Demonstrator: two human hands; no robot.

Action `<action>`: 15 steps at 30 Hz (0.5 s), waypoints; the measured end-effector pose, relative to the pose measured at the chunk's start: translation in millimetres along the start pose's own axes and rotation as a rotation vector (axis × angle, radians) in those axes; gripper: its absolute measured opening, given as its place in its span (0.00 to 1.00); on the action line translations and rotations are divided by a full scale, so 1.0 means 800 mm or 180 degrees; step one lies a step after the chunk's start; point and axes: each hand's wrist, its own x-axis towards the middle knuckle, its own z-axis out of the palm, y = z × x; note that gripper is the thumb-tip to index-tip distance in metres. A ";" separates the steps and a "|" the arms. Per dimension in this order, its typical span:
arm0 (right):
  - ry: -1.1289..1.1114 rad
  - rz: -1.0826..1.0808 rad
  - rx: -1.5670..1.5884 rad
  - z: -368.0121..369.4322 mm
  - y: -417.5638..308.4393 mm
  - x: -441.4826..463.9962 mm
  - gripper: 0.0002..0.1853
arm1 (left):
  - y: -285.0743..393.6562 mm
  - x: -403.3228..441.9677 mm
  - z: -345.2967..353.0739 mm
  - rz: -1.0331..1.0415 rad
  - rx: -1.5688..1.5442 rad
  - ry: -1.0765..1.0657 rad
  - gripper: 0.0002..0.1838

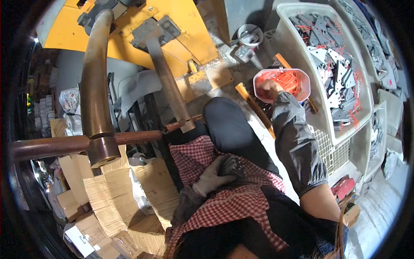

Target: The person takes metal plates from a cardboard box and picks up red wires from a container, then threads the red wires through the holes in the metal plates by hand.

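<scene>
My right hand (270, 88) reaches into a white plastic tub (304, 91) of thin red strips (286, 81). It touches the strips, and its fingertips are hidden among them, so I cannot see whether it grips any. A dark sleeve covers that forearm. My left hand (217, 173), in a light glove with dark fingers, rests on the red checked apron (241, 200) over my lap. Its fingers are curled closed; what they hold, if anything, is hidden.
Left stand two heavy metal levers (97, 82) (166, 80) with crossbar handles, by a yellow machine (189, 32). A large bin (364, 95) of grey and white parts with red strips stands right. Opened cardboard (108, 196) lies lower left. A white bucket (250, 34) stands behind.
</scene>
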 end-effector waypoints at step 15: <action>0.0998 -0.1780 -0.5845 -0.069 -0.056 -0.204 0.09 | -0.006 -0.001 0.006 0.0324 -0.0067 -0.0017 0.36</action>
